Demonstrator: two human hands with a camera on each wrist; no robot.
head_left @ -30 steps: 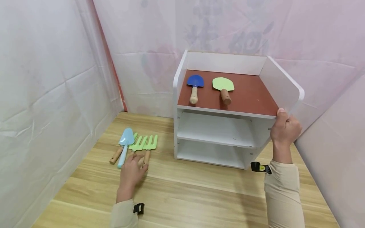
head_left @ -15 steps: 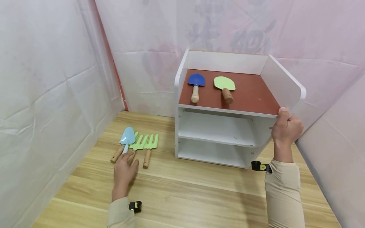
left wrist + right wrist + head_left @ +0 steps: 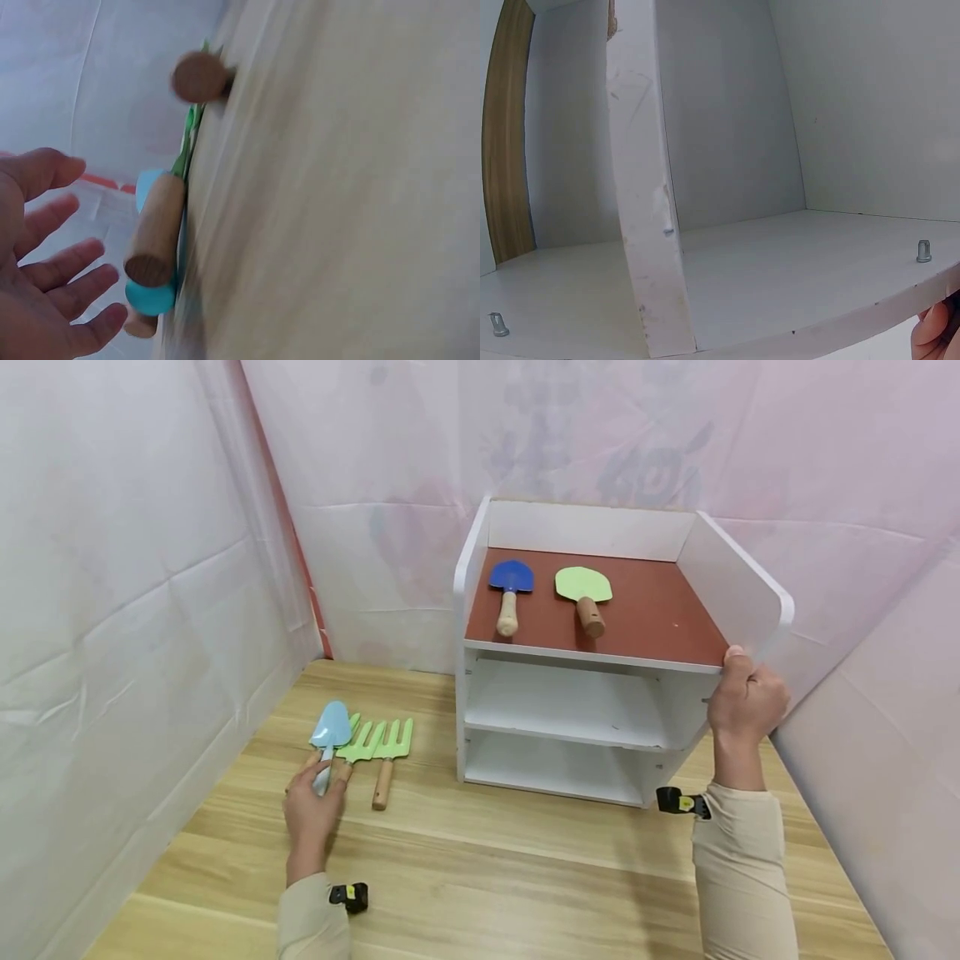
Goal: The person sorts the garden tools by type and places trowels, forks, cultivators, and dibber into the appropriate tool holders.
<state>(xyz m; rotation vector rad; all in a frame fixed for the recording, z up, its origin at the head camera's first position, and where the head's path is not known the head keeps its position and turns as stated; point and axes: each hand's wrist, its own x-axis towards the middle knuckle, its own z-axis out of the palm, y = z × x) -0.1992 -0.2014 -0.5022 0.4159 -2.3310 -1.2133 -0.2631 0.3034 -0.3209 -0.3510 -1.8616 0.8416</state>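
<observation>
My left hand (image 3: 311, 810) hovers at the handles of a cluster of garden tools, nearest the light blue trowel (image 3: 331, 725). In the left wrist view its fingers are spread and loosely bent, apart from the wooden fork handle (image 3: 157, 229) and the trowel's turquoise handle end (image 3: 152, 298). Two green hand forks (image 3: 360, 745) (image 3: 393, 742) lie side by side to the right, and another green tool with a wooden handle is partly hidden under the trowel. My right hand (image 3: 747, 702) grips the front right edge of the white shelf unit (image 3: 572, 656), thumb on top.
On the unit's brown top lie a blue shovel (image 3: 512, 578) and a light green shovel (image 3: 583, 585), both with wooden handles. Two white shelves (image 3: 570, 702) sit below. Pale cloth walls (image 3: 150, 568) border the wooden table (image 3: 480, 877).
My left hand has moved left from the fork handles to the light blue trowel's handle. My right hand keeps its grip on the shelf unit.
</observation>
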